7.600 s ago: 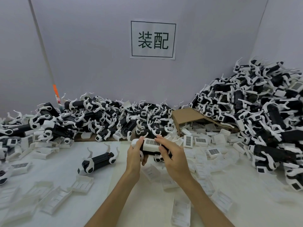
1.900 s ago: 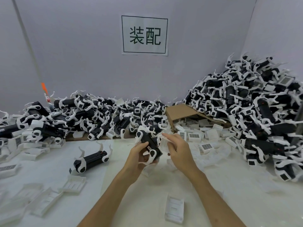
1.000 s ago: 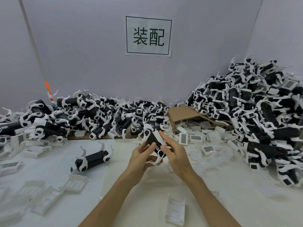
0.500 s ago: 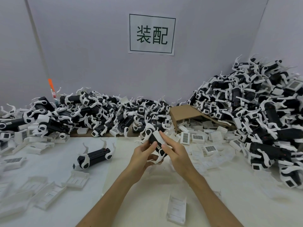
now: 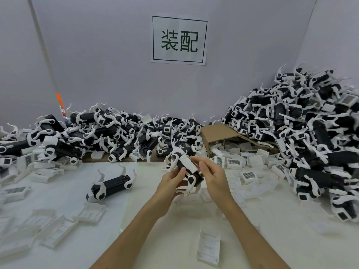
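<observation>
My left hand [image 5: 172,181] grips a black toy body with white legs [image 5: 191,179] above the middle of the table. A white cover plate [image 5: 186,163] lies along its upper side. My right hand [image 5: 213,174] holds the plate's right end with thumb and fingers. The toy points up and to the left, and its underside is hidden by my left palm.
A finished black-and-white toy [image 5: 110,186] lies on the table at left. Piles of the same toys fill the back [image 5: 120,136] and right [image 5: 303,136]. An open cardboard box [image 5: 219,133] spills barcode-labelled white covers [image 5: 233,162]. Loose white trays [image 5: 208,247] lie near me.
Earlier my right hand fetched a white plate from beside the box. Over the last second the plate has come to lie along the toy, and my right fingers moved to its right end.
</observation>
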Demonstrator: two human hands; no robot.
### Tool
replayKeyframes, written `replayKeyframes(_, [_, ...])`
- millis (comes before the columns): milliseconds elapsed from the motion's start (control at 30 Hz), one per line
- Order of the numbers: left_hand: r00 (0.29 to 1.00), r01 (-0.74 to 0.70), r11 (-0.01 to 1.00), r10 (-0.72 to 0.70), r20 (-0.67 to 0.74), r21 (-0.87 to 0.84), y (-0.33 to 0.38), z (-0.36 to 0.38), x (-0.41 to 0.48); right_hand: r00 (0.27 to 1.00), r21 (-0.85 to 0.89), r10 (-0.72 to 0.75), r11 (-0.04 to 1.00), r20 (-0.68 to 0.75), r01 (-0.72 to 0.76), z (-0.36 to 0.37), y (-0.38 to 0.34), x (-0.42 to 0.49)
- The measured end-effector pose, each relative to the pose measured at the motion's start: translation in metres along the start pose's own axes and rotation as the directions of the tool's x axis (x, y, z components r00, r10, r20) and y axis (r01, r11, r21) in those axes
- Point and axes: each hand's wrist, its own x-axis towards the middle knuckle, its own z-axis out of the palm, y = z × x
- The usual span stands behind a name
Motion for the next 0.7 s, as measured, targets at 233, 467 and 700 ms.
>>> replayKeyframes(233, [0.999, -0.029, 0.999, 0.030, 0.039, -0.026, -0.0010, 0.0000, 0.0025, 0.979, 0.110, 0.203, 0.973, 0.014, -0.203, -0.0030, 0.0014, 0.0044])
replayKeyframes(467, [0.997, -0.073, 0.996, 0.072, 0.027, 0.057, 0.0026, 0.0025, 0.0013, 0.959, 0.174, 0.243, 0.948, 0.143, -0.266, -0.0035, -0.0028, 0.0016])
replayKeyframes(700, [0.986, -0.163, 0.978, 0.155, 0.069, 0.131, 0.0029, 0.0088, -0.0022, 0.954, 0.164, 0.228, 0.951, 0.195, -0.261, -0.0006, -0.0021, -0.0012])
